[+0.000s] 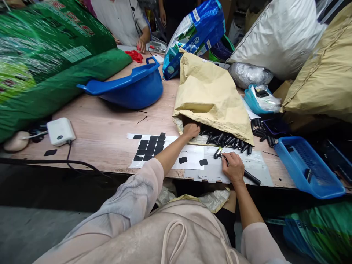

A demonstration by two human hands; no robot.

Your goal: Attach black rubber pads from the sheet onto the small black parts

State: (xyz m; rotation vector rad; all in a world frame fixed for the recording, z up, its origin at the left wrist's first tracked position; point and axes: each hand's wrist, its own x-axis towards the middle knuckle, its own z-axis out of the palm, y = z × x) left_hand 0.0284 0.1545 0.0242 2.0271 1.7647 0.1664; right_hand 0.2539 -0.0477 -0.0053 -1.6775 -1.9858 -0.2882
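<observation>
My left hand (191, 130) reaches into the mouth of a tan paper sack (210, 93) lying on the wooden table (110, 128); its fingers are hidden inside. Small black cylindrical parts (228, 140) spill from the sack's opening. My right hand (233, 168) is closed round a black pen-like tool (251, 177), its tip at a small part (217, 153) on a white sheet. Black rounded pads (150, 146) sit in rows on a white backing sheet (189, 156), with two loose ones (183, 160) nearby.
A blue basin (132, 86) lies tilted behind. A blue plastic tray (308, 167) sits at the right edge. A white power adapter (60, 131) with cable is left. Green sacks (41, 55) are at the left and white and tan sacks at the right. Another person (123, 18) stands across the table.
</observation>
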